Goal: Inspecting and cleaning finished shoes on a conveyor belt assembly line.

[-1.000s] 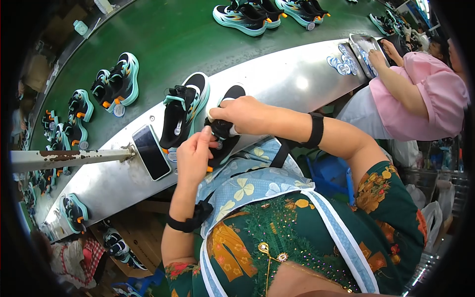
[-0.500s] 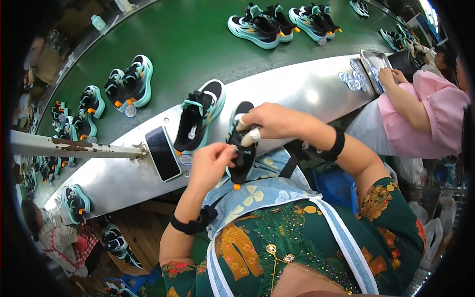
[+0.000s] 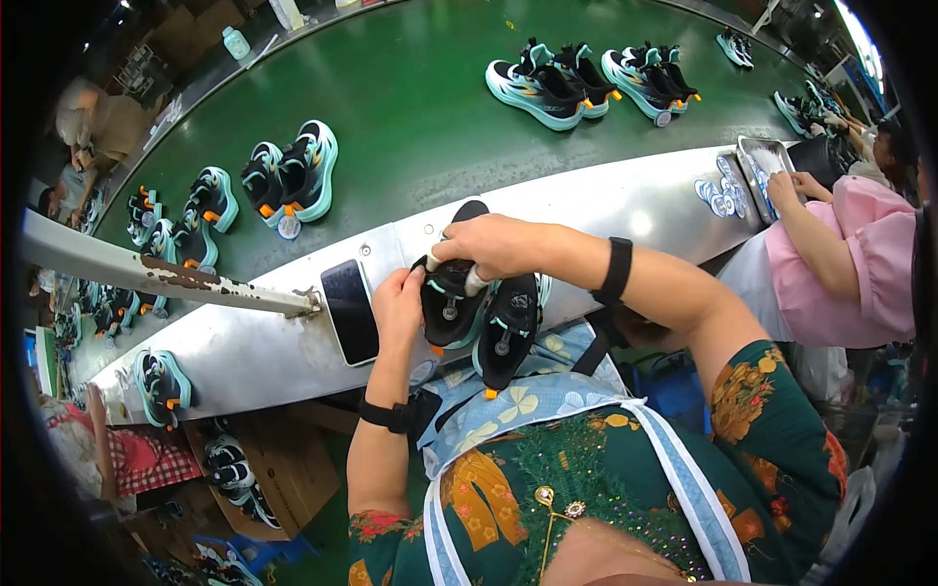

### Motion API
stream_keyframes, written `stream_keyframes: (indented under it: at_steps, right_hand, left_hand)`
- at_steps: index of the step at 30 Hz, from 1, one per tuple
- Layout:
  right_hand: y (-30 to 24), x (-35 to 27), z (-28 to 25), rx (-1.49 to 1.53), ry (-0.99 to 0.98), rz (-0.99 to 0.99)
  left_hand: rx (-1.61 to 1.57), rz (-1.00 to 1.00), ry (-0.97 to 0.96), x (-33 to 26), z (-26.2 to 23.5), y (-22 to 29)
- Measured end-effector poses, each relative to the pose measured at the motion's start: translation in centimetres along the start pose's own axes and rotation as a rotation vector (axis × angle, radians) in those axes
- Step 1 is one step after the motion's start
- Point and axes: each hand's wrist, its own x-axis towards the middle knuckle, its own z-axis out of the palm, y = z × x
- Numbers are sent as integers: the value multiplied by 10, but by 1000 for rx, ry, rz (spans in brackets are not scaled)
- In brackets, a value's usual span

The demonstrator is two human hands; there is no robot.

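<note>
Two black and mint sneakers stand side by side at the bench edge in front of me. On the left sneaker (image 3: 451, 322), my right hand (image 3: 500, 244) grips the laced tongue area from above; white covers sit on its thumb and a finger. My left hand (image 3: 399, 308) pinches the collar edge of the same shoe from its left side. The right sneaker (image 3: 508, 337) stands against it, untouched, its heel with an orange tab turned toward me. Round insole marks show inside both shoes. My right fingers partly hide the left shoe's laces.
A phone (image 3: 350, 311) lies left of the shoes on the metal bench (image 3: 259, 361), near a chipped white post (image 3: 166, 276). Beyond runs a green belt (image 3: 420, 127) bearing sneaker pairs (image 3: 293, 176). At right, a person in pink (image 3: 840, 254) works by a metal tray (image 3: 747, 181).
Both hands have gone from the right sneaker to the left one. That left sneaker has come closer, beside the other. The whole view has shifted somewhat.
</note>
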Motion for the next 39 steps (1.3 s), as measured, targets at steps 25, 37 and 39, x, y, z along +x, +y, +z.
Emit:
stream_keyframes:
  at_steps: [25, 37, 39]
  right_hand:
    - [-19, -120, 3, 174, 48, 204]
    - [-36, -138, 41, -26, 473, 360]
    - [-31, -144, 31, 128, 458, 191]
  left_hand:
    - [448, 435, -412, -92, 2, 19]
    - [234, 597, -374, -38, 1, 61]
    - [321, 742, -324, -38, 6, 59]
